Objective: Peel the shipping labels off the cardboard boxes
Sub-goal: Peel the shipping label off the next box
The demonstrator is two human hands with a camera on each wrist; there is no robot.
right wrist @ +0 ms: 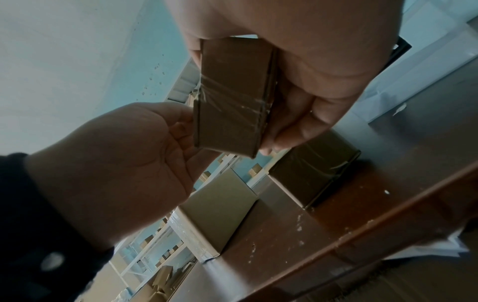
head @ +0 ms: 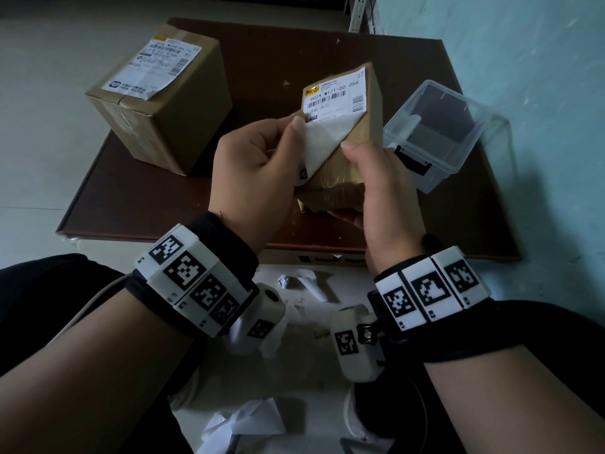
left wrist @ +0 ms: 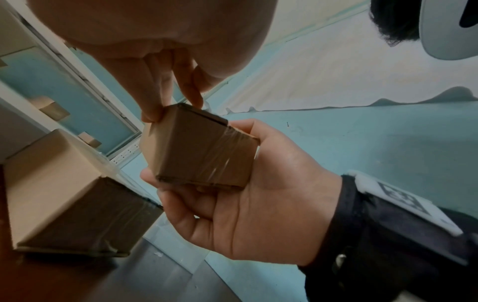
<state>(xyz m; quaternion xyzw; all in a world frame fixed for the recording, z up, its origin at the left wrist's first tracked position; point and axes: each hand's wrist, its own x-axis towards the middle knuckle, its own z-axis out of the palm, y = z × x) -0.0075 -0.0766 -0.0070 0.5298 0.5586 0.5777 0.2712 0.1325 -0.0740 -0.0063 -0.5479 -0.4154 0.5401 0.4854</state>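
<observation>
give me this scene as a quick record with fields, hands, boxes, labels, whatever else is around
left hand: left hand pinches the peeled corner of the shipping label
right hand: right hand grips the small cardboard box, held up off the table
label state: partly lifted, white underside showing, upper part stuck to the box
second box: larger cardboard box stands on the brown table, its own label fully on
container: clear plastic container at the right of the table, open top
floor: paper scraps near the person's legs

Brown cardboard boxes (head: 160, 103), white barcode-printed labels (head: 334, 96), black-and-white checkered wristbands (head: 196, 283), clear tub (head: 435, 132).
</observation>
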